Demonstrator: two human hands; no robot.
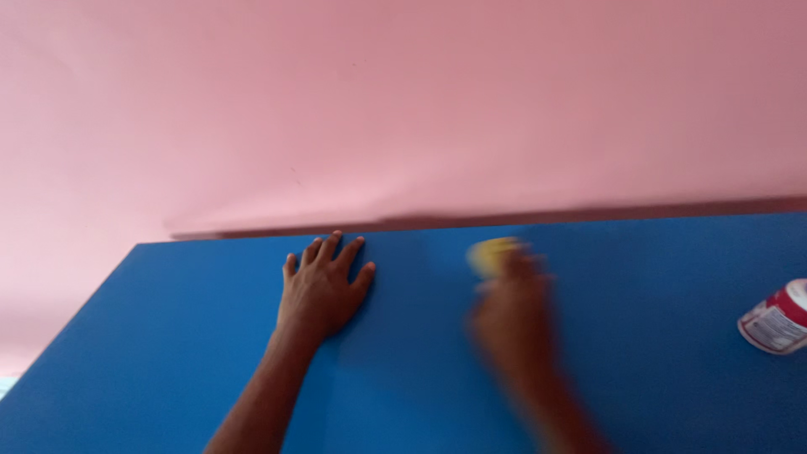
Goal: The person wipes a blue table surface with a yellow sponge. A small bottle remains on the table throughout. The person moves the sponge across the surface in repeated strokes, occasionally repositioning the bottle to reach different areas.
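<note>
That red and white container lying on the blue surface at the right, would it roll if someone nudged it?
Probably. The container looks round-bodied and lies on its side, tilted, so a sideways nudge would likely set it rolling. The blue surface looks flat and smooth, offering little to stop it. It seems small, so likely light, though its contents cannot be seen.

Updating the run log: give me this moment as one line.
left hand: flat on blue board | right hand: blurred, holding yellow object on board | white container: lying at right

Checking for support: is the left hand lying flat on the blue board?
Yes, the left hand lies palm down, fingers spread, on the blue board.
</note>
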